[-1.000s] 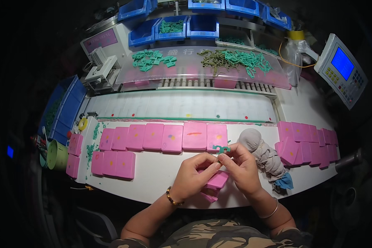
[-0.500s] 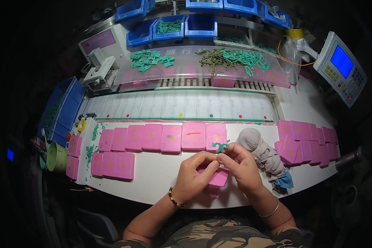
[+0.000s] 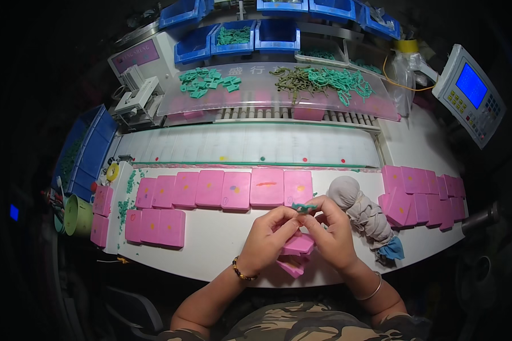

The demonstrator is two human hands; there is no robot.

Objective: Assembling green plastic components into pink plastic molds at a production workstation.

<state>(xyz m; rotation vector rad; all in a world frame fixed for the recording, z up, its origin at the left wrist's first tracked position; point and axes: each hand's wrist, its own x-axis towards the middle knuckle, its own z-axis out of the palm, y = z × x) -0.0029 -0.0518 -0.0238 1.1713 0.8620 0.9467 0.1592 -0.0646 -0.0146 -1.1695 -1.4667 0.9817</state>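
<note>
Both hands meet over the near middle of the bench. My left hand (image 3: 265, 238) is closed, thumb and fingers pinched by the lower side of a small green openwork piece (image 3: 303, 208). My right hand (image 3: 333, 234) pinches the same piece from the other side, its fingers bent over it. The fingertips cover part of the piece. Just below them is a pink rubber mould (image 3: 299, 245), its two halves spread apart with a gap toward me. The hands partly hide it, and I cannot tell whether any finger grips it.
Pink mould blocks (image 3: 209, 188) line the bench ahead and left; more are stacked (image 3: 418, 193) at right. A grey cloth bundle (image 3: 361, 213) lies beside my right hand. Beyond run a white belt (image 3: 239, 143) and a clear shelf bearing green pieces (image 3: 207, 82). A control panel (image 3: 471, 91) stands far right.
The green piece has tipped from upright to nearly flat between my fingers. The mould's halves show a wider gap below. The coloured dots along the belt have shifted left.
</note>
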